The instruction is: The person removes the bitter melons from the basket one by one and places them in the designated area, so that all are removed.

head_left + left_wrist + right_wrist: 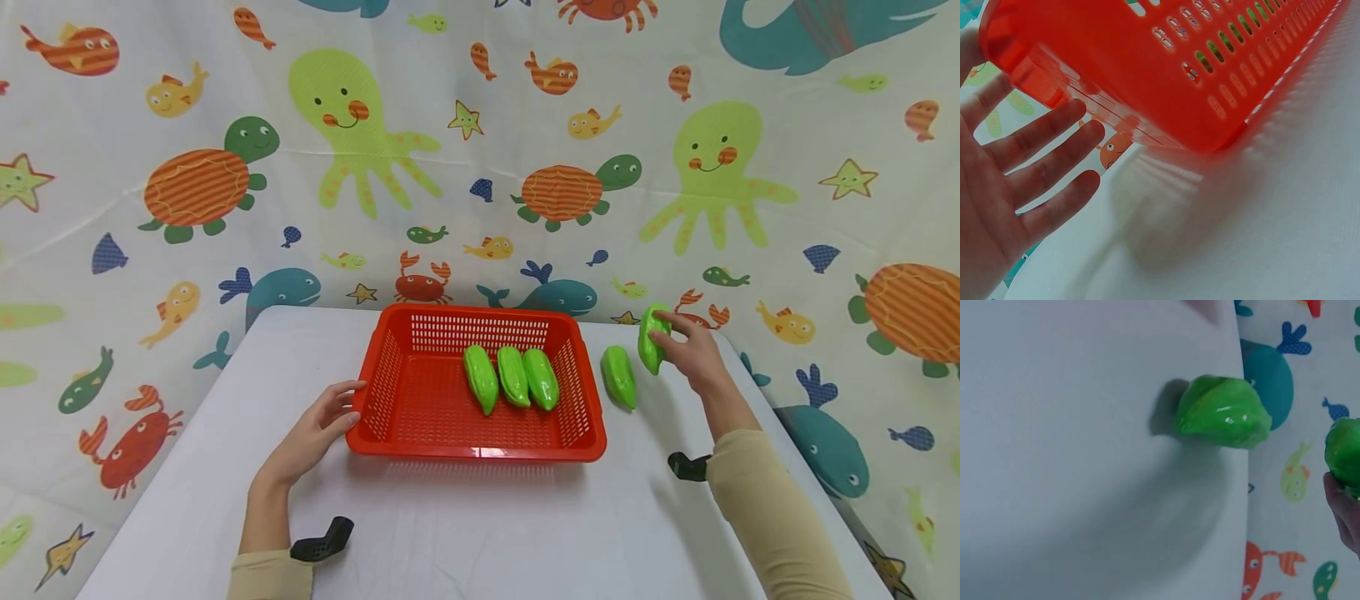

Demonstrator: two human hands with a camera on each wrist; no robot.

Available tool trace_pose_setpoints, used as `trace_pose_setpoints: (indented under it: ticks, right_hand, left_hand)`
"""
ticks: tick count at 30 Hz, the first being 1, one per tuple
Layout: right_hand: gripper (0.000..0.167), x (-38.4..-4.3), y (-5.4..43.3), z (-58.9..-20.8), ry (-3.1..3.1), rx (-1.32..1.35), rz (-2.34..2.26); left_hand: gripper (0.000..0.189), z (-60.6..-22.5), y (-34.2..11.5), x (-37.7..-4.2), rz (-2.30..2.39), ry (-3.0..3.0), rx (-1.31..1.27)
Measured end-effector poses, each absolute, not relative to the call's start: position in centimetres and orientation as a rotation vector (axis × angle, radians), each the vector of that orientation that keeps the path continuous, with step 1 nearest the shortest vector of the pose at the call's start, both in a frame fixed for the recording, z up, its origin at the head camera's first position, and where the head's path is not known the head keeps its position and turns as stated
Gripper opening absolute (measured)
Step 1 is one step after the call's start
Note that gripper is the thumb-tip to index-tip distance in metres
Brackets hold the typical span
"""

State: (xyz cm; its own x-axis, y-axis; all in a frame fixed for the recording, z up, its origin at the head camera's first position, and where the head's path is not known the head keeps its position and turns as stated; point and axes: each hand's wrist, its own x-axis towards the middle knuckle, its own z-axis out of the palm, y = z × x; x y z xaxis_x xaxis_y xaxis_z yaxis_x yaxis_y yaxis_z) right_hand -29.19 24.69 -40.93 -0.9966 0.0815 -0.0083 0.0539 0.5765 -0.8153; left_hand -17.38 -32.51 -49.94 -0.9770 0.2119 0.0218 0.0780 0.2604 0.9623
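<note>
We find the right hand (692,352) pinching one green ridged fruit (650,343) between thumb and fingers, the grip closed to the width of the piece, which stands nearly upright at the right far part of the white table (465,533) and appears raised off its surface. We note a loose green fruit (618,377) lying on the table just beside the right wall of the red basket (420,448), between that wall and the held piece and apart from both. We record the left hand (311,435) at the left rim of the basket, its fingertips touching the edge; the left wrist view shows the fingers straight and spread along the outer end wall, with nothing gripped. Inside the basket, right of its middle, we count three more green fruits (513,377), the left one tilted and the other two close together; the left part of the basket floor is bare. We observe beige sleeves (776,512) on both arms and a black device (322,543) at each wrist. Behind the table we see a white cloth (450,83) printed with octopuses, turtles, crabs, whales and fish, the basket standing near its foot
</note>
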Motion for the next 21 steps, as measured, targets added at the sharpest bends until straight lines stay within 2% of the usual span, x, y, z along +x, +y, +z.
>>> trace_pose_setpoints:
  ticks: [10, 21]
  right_hand:
    - [0.064, -29.1, 26.0, -42.7, -2.743, -0.248, 1.571]
    - [0.070, -28.8, 27.4, -43.9, -2.731, -0.218, 1.691]
  left_hand:
    - [0.055, -50.0, -32.5, -17.4, 1.824, 2.402, 0.266]
    - [0.055, -49.7, -32.5, -17.3, 1.810, 2.409, 0.281]
